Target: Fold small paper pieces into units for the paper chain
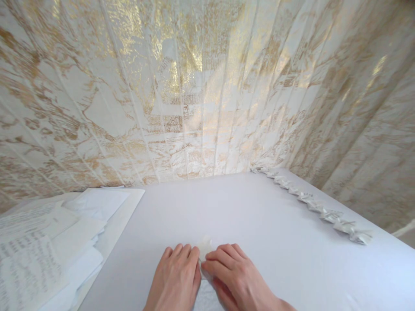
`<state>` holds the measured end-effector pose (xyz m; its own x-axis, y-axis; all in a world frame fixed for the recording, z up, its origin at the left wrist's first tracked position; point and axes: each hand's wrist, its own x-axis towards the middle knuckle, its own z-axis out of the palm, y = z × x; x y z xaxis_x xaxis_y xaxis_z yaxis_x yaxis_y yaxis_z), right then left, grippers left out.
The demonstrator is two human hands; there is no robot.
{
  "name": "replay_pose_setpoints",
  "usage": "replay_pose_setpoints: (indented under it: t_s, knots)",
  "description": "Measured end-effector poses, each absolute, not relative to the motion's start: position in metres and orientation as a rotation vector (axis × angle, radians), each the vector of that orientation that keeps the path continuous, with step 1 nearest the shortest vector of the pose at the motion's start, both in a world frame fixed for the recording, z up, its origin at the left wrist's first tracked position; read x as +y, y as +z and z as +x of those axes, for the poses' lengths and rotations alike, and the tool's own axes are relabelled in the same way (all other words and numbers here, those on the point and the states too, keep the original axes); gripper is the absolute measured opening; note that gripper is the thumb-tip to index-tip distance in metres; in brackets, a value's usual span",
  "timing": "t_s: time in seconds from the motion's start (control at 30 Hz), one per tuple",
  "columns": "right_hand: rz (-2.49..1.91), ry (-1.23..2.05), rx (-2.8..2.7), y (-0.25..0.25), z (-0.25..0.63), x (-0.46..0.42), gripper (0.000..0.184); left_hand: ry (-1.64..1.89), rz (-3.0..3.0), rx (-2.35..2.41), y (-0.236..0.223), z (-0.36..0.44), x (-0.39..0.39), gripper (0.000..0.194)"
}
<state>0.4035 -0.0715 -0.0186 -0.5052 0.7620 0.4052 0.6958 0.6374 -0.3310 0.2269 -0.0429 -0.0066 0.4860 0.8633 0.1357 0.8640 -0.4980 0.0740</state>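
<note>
A small piece of white, folded-looking paper (206, 295) lies on the white table (207, 211) at the near edge of the view. My left hand (178, 276) is closed at its left side, knuckles up, with the thumb along the paper. From the right, my right hand (238, 274) presses bent fingers onto the same paper, its fingertips close to my left thumb. Between the two hands a pale, crumpled end of the paper (205, 245) sticks out on the far side. My palms and fingers cover much of it.
Loose papers with handwriting (29, 259) are heaped at the left on a larger white sheet (129, 203). A row of several small folded paper pieces (314, 205) runs along the table's right edge. Patterned gold-and-white curtains (181, 108) hang behind and to the right.
</note>
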Motion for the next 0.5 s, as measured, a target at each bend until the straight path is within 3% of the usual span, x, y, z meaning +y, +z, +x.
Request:
replay_pose_setpoints:
  t_s: [0.2, 0.5]
  knots:
    - [-1.001, -0.294, -2.372, -0.03, 0.41, -0.075, 0.018, -0.341, -2.756, -1.556, -0.009, 0.221, -0.042, 0.025]
    - [-0.976, -0.382, -2.315, -0.027, 0.408, -0.072, 0.026, -0.597, -2.737, -1.532, -0.024, 0.192, -0.034, 0.011]
